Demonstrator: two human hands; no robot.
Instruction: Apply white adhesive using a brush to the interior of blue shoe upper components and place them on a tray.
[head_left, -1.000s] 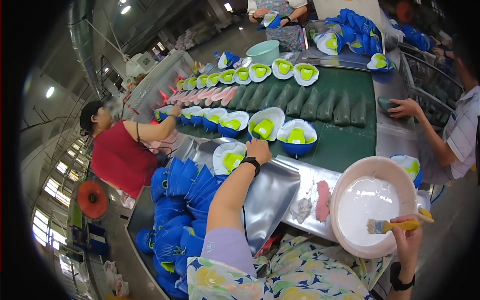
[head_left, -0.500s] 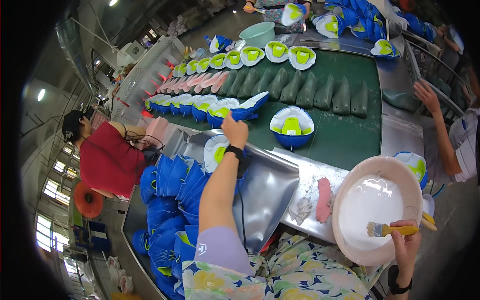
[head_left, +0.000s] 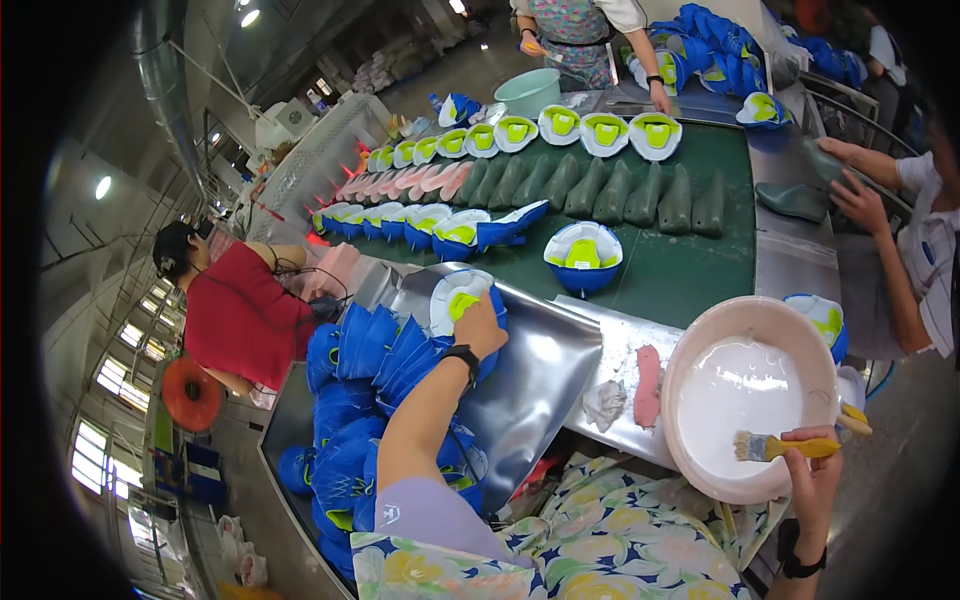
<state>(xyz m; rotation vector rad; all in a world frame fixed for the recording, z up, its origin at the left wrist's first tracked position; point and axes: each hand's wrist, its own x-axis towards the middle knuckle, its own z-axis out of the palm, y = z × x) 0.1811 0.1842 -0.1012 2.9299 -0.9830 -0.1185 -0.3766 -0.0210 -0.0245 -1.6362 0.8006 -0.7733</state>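
My left hand (head_left: 481, 327) grips a blue shoe upper with a white and yellow-green inside (head_left: 456, 298), held over a silver sheet (head_left: 540, 370) on the metal bench. My right hand (head_left: 815, 470) holds a yellow-handled brush (head_left: 772, 446) whose bristles lie over the white liquid in a round pink basin (head_left: 751, 405). A pile of blue uppers (head_left: 370, 400) lies left of my left forearm.
A green conveyor belt (head_left: 690, 275) carries rows of blue uppers and dark green shoe lasts (head_left: 620, 190). A person in red (head_left: 235, 315) works at the left, another person's hands (head_left: 850, 190) at the right, a third at the far end. A pink last (head_left: 647, 372) lies beside the basin.
My left hand came back from the belt toward me and now holds an upper over the silver sheet. The right hand with the brush stays at the basin.
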